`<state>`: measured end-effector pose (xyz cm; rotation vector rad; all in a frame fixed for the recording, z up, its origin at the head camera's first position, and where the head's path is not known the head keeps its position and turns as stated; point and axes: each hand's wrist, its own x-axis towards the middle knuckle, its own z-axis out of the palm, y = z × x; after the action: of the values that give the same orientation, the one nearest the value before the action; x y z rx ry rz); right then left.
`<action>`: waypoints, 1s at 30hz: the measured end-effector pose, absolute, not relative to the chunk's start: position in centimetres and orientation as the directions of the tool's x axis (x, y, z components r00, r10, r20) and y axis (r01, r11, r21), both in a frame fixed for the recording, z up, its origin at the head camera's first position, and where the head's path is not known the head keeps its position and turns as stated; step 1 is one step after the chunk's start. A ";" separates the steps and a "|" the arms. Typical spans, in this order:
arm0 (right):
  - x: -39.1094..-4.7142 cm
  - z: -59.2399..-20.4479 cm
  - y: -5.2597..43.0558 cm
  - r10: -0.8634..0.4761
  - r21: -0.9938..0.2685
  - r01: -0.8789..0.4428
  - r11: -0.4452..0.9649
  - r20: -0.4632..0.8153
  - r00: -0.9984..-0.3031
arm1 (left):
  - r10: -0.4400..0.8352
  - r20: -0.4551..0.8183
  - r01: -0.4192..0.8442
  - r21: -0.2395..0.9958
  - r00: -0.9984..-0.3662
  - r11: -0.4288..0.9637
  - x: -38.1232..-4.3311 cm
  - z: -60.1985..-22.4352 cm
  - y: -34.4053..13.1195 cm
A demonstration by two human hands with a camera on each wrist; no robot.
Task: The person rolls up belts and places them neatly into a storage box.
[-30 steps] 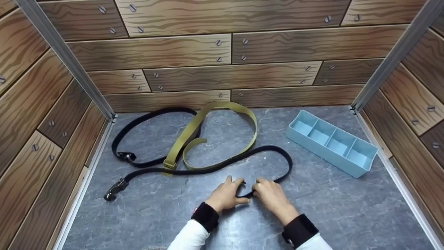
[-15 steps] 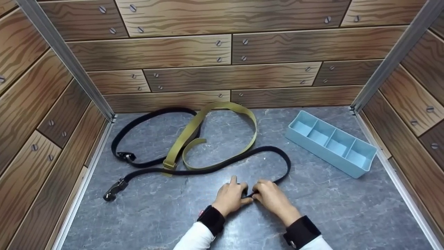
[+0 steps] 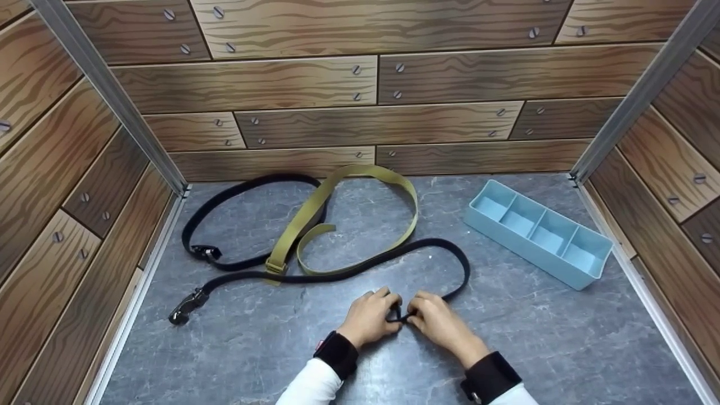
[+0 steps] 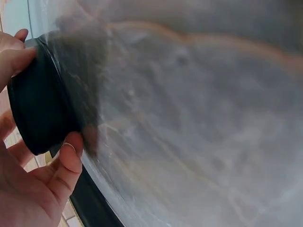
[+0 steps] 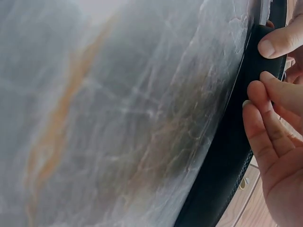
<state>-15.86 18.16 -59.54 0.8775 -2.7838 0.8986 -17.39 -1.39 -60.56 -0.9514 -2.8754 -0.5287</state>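
One black belt (image 3: 436, 242), centre frame: free end bent in a small curl, pinched in the left hand (image 3: 367, 316) and right hand (image 3: 437, 319). Remaining length, to the buckle (image 3: 190, 305) lower left, lies unrolled.

Near belt (image 3: 436, 242): plain black; its buckle (image 3: 188, 308) glossy black. Far belt (image 3: 281, 178): also black. Webbing strap (image 3: 304, 219): solid olive-yellow. Divided tray (image 3: 523, 246): uniform pale blue. Tabletop (image 3: 562, 337): grey marbling, whitish veins, orange-tan streaks in wrist views. Back wall (image 3: 315, 84): brown plank pattern, dark wavy grain, grey screw heads (image 3: 356, 69). Wristband (image 3: 337, 355): black, red tag. Sleeve (image 3: 310, 383): white.
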 end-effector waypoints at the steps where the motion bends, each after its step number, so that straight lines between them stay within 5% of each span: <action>1: -15.9 -59.6 18.1 -0.496 -0.513 -0.547 0.661 0.248 -0.832 | 0.568 0.167 0.590 0.301 -0.806 0.749 -17.4 -60.5 -1.4; 17: -15.7 -59.9 18.1 -0.494 -0.521 -0.545 0.657 0.249 -0.833 | 0.559 0.133 0.564 0.371 -0.818 0.738 -17.1 -60.4 -0.8; 24: -15.7 -60.1 18.2 -0.519 -0.541 -0.559 0.628 0.245 -0.819 | 0.510 0.160 0.513 0.513 -0.845 0.689 -17.6 -60.3 -1.1; 30: -16.0 -59.9 17.9 -0.583 -0.357 -0.626 0.693 0.233 -0.779 | 0.511 0.129 0.481 0.586 -0.850 0.652 -17.8 -60.2 -1.9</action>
<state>-16.01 17.87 -59.91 1.0008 -2.7962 0.6468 -17.82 -1.94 -60.24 -0.8709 -2.8983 -1.0065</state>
